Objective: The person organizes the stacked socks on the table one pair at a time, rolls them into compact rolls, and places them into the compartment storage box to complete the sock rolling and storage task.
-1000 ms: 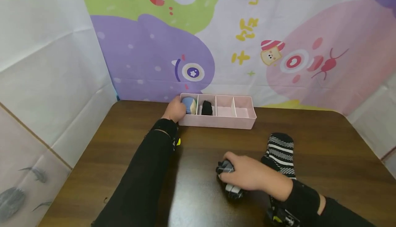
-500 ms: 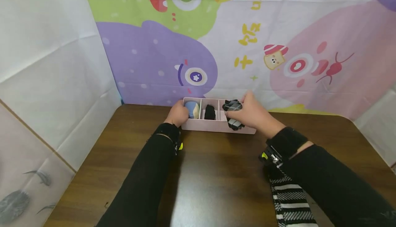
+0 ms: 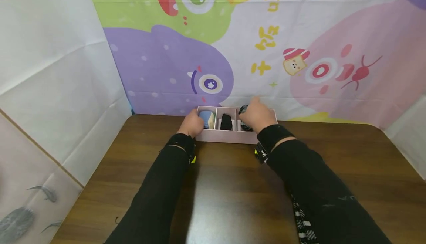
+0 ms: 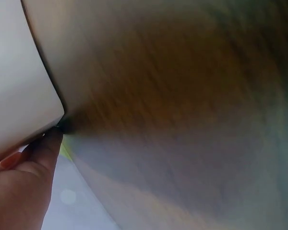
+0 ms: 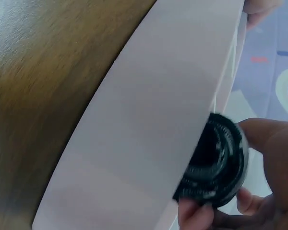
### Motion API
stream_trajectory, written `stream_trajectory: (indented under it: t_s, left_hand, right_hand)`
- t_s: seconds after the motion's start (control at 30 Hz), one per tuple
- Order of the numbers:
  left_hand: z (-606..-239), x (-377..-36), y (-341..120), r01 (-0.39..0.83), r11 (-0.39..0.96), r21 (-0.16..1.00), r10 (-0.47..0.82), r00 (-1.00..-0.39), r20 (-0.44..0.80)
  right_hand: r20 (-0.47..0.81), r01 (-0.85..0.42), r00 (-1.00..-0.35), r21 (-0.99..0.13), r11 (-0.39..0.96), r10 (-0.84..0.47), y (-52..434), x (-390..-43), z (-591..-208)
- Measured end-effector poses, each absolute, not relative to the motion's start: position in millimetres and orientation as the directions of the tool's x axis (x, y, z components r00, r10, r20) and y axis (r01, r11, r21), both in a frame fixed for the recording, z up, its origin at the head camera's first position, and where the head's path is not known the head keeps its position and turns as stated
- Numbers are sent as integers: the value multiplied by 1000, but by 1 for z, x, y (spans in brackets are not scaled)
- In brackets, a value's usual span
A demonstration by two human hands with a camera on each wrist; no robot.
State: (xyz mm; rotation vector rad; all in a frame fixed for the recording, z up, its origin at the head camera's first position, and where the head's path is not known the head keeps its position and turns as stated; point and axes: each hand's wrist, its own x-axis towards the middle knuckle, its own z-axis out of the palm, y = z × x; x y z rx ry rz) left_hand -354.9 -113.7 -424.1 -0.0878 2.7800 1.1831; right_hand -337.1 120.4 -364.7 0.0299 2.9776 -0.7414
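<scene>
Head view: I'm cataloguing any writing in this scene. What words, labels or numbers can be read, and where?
Backdrop cloth: yellow characters, stylised and partly cut off, not readable.
Right sleeve: faint mark, too blurred to read.
Pink organiser tray, rolled socks: no writing visible.
Wrist views: none.

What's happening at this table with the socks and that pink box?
A person is putting rolled socks into a pink divided tray at the back of a wooden table. The right hand holds a dark rolled sock in the third compartment. The left hand rests at the tray's left end, beside a blue rolled sock. A black sock fills the second compartment.
</scene>
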Motion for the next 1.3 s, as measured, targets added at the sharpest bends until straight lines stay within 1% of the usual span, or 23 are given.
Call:
stream_trajectory:
  t_s: [0.1,0.2,0.27,0.37,0.5,0.63,0.77,0.9,1.0,1.13,1.2,1.3]
  left_hand:
    - [-425,-356,-114,-107,690,716,-12,-991,-136]
    - [-425,-356,-114,-104,692,714,-8,-991,-136]
    - [-426,-357,-114,-101,698,709,-6,-991,-135]
    - [-426,-358,-114,-95,701,707,-4,-992,-128]
    - [-423,-355,-113,-85,712,697,-5,-993,-117]
    - [-420,-350,-113,-75,720,690,1,-994,-109]
    - [-420,-349,-113,-89,704,705,-2,-992,-122]
    - [-424,-350,-110,-103,689,717,0,-990,-143]
    - [-427,-351,-110,-108,689,717,6,-988,-154]
    - [-427,-351,-112,-112,694,712,5,-987,-160]
    - [-426,-352,-113,-109,696,710,5,-988,-157]
    - [-425,-354,-113,-107,699,707,6,-988,-156]
  right_hand:
    - [-14,-6,-1000,-410,912,-13,110,-338,-369]
    - [5,-17,-1000,-338,941,-16,100,-340,-374]
    - [-5,-10,-1000,-294,956,-12,96,-341,-376]
    - [-29,-14,-999,-258,966,-22,93,-343,-377]
    - [-117,-59,-989,-233,971,-88,92,-344,-372]
    - [-171,-93,-976,-222,971,-133,91,-344,-374]
    - [-137,-87,-984,-193,977,-114,93,-341,-382]
    - [-119,-78,-989,-122,989,-93,97,-335,-387]
    - [-109,-104,-988,-79,991,-112,102,-332,-392]
    - [-96,-117,-987,-109,987,-128,110,-328,-399]
    - [-71,-112,-990,-164,980,-125,116,-325,-400]
    - [-17,-120,-991,-275,954,-129,125,-319,-397]
